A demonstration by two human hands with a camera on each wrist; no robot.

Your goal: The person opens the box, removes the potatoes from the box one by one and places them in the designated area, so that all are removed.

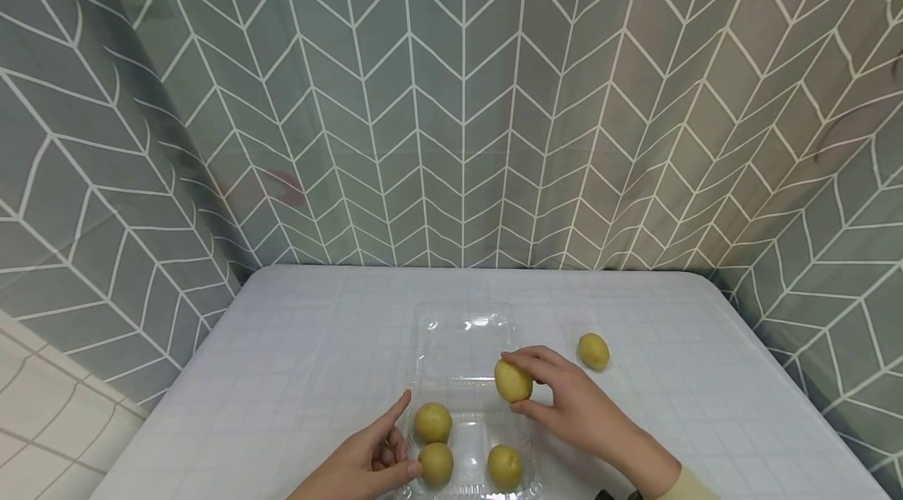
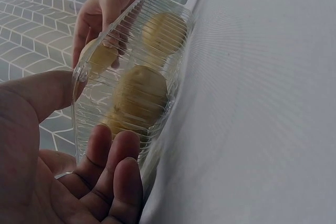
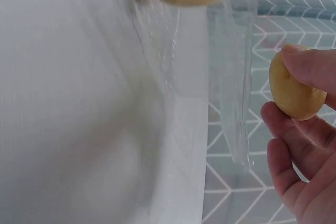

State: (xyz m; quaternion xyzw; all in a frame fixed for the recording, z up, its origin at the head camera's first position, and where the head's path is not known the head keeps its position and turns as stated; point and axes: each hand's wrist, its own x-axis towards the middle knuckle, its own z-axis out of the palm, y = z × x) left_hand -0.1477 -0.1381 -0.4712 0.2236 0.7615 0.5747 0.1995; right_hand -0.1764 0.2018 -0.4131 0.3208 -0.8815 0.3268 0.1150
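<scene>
A hinged clear plastic container (image 1: 468,429) lies with its lid (image 1: 462,343) folded back, away from me. Inside its base are three yellow potatoes: two along the left side, the nearer potato (image 1: 436,464) and the farther potato (image 1: 433,423), and one at the front right (image 1: 505,468). My left hand (image 1: 367,457) holds the base's left side, thumb (image 2: 55,90) over the rim and curled fingers (image 2: 126,166) along the outer wall. Above the base's back right corner, my right hand (image 1: 564,398) pinches another potato (image 3: 296,85) between thumb and fingertips.
One more potato (image 1: 593,351) lies on the white tablecloth (image 1: 317,343), beyond the right hand. A small dark object (image 1: 617,495) shows at the bottom edge near the right wrist. A grey patterned curtain (image 1: 462,108) hangs behind and beside the table.
</scene>
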